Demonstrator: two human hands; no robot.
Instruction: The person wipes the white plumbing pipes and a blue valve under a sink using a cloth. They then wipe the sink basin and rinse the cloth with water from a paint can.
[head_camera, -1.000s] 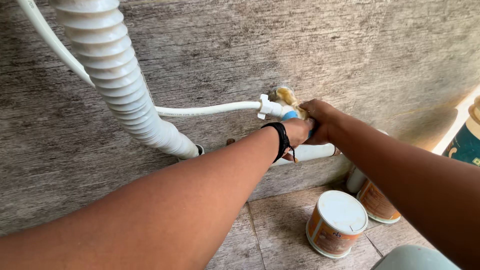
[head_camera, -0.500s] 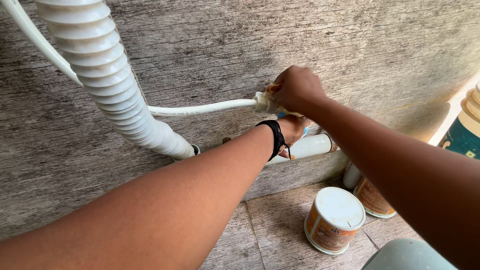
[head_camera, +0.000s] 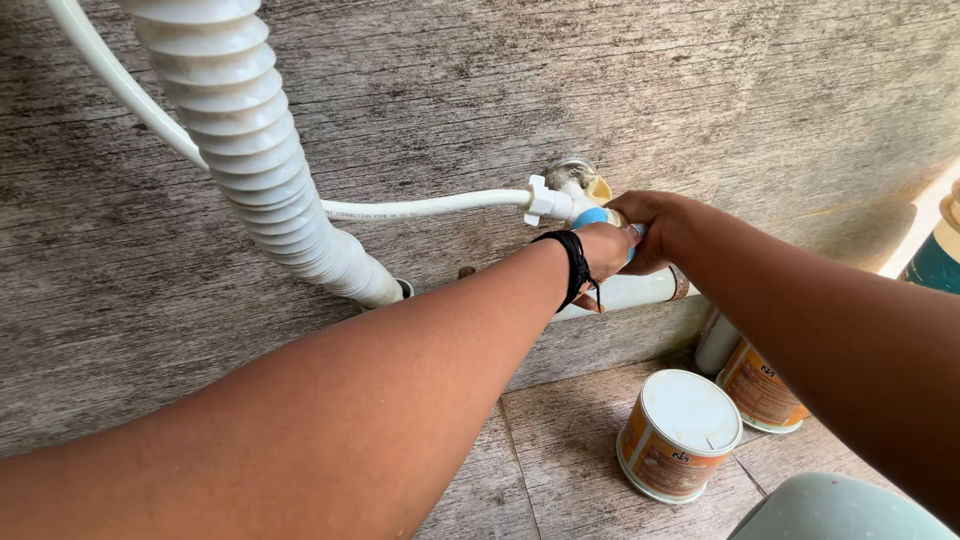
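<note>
Up against the grey wall (head_camera: 700, 90), a white and blue tap fitting (head_camera: 585, 212) is gripped by both hands together: the left hand (head_camera: 606, 250), black cord at the wrist, is curled under it and the right hand (head_camera: 655, 225) is closed over its front end. A thin white hose (head_camera: 420, 207) is joined to the fitting's left side, beside a ribbed white pipe (head_camera: 250, 160). Two orange tins (head_camera: 680, 435) are parked on the floor below.
</note>
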